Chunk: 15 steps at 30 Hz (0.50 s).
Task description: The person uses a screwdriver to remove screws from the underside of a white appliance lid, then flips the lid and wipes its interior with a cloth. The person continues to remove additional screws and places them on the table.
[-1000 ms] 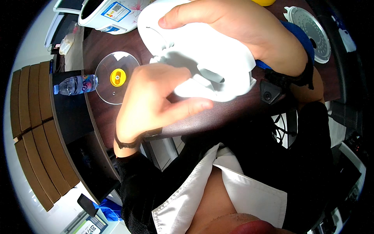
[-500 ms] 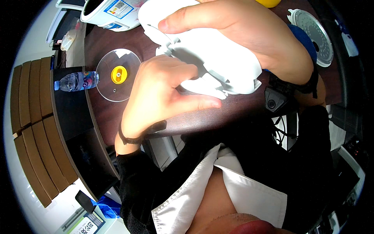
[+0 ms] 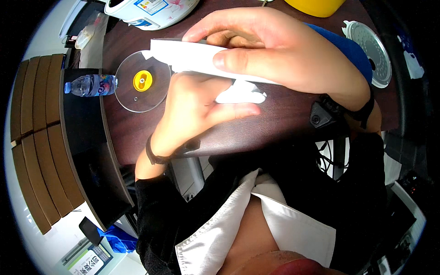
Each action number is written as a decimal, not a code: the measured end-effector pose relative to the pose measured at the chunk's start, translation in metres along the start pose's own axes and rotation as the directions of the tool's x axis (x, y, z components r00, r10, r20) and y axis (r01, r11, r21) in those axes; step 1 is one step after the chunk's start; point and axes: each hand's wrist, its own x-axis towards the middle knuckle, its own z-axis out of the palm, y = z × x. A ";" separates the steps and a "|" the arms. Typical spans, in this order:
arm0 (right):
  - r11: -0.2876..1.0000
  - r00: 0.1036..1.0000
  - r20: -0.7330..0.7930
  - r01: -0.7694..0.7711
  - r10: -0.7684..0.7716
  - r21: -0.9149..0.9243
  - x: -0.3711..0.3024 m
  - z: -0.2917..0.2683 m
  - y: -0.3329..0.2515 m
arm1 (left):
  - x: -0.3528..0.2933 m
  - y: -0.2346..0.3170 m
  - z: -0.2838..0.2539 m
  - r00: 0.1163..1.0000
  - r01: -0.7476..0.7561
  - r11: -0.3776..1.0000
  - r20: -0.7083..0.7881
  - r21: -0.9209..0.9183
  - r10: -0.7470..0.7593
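Note:
My right hand (image 3: 275, 55) grips a smooth white plastic part (image 3: 192, 58), which I see nearly edge-on above the dark table (image 3: 220, 130). Its thumb presses the near side while the other fingers curl over the far side. Just below the part, my left hand (image 3: 188, 105) has its fingers curled around a crumpled white tissue (image 3: 243, 92), with the thumb stretched out under it. Part of the tissue is hidden by the fingers. The far face of the plastic part cannot be seen.
A clear lid with a yellow knob (image 3: 142, 81) lies left of my left hand, near a water bottle (image 3: 94, 85). Behind are a white labelled pot (image 3: 160, 13) and a yellow container (image 3: 316, 5). On the right lie blue cloth (image 3: 346, 48) and a round perforated plate (image 3: 373, 52).
The white plastic part has turned from showing its hollow side to nearly edge-on. My right hand has rotated with it. The tissue in my left hand is now apart from the part's hollow.

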 end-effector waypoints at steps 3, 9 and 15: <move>0.997 0.993 -0.093 0.065 -0.070 -0.050 0.000 -0.003 0.006 | -0.001 -0.004 0.000 0.999 0.037 0.999 -0.032 0.019 -0.037; 0.983 0.962 -0.229 -0.169 0.150 -0.065 0.002 -0.007 -0.005 | -0.008 0.004 -0.006 0.990 0.122 0.993 0.076 0.006 -0.122; 0.919 0.869 -0.324 -0.301 0.374 0.255 0.002 -0.004 0.002 | -0.004 0.015 -0.007 0.981 0.185 0.982 0.059 0.040 -0.187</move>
